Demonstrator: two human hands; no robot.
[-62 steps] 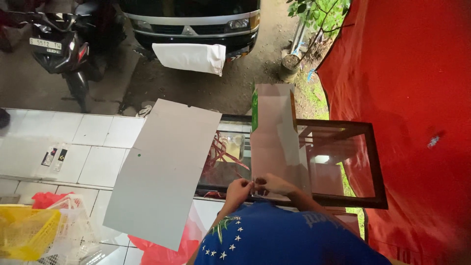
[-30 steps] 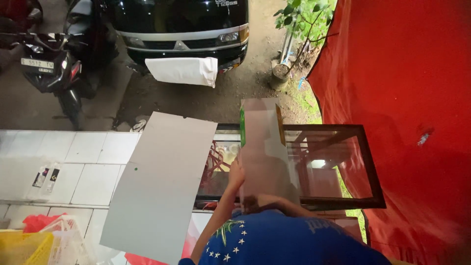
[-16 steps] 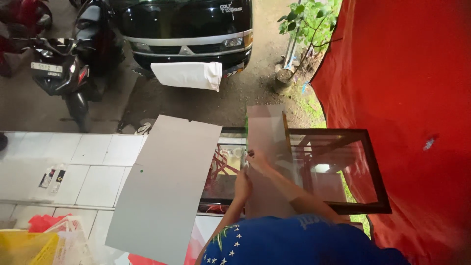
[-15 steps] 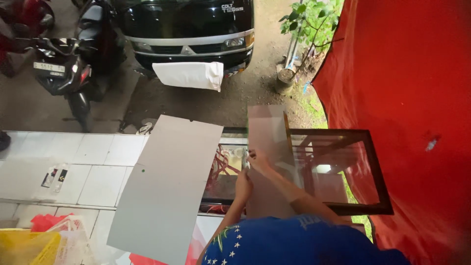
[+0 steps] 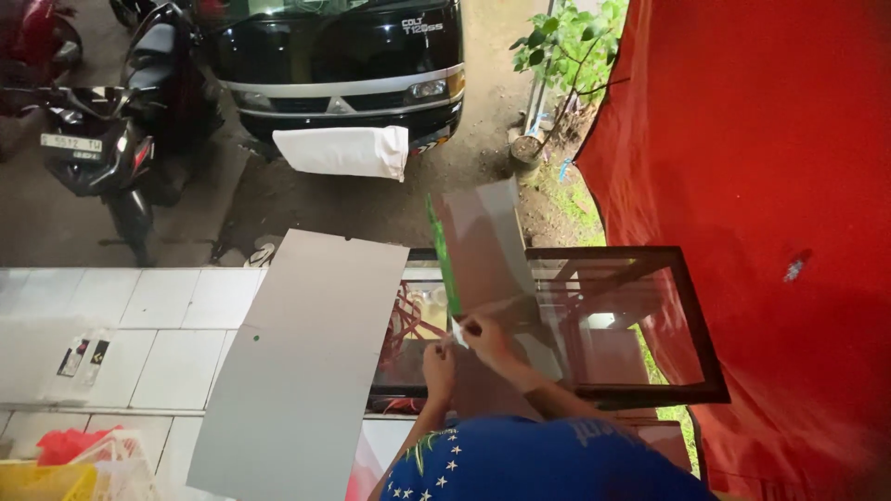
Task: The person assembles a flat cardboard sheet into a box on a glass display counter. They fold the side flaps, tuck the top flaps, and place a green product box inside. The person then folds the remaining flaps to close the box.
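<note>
Two hands: both mine, at the near end of the glass pane [image 5: 483, 246].
Left hand [image 5: 438, 369]: closed, pinching the pane's lower edge.
Right hand [image 5: 484, 336]: fingers gripped on the same edge.
Glass pane: tilted upright over the glass tank [image 5: 594, 325].
Tank contents: red tangle [image 5: 406, 320], unclear what.
Beside it: grey board [image 5: 302, 362] on tiled floor [image 5: 139, 325].

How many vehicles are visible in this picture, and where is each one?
3. A black van stands at top centre. One motorcycle is parked at upper left. Part of another motorcycle, red, shows in the top left corner. More may be hidden outside the frame.
</note>
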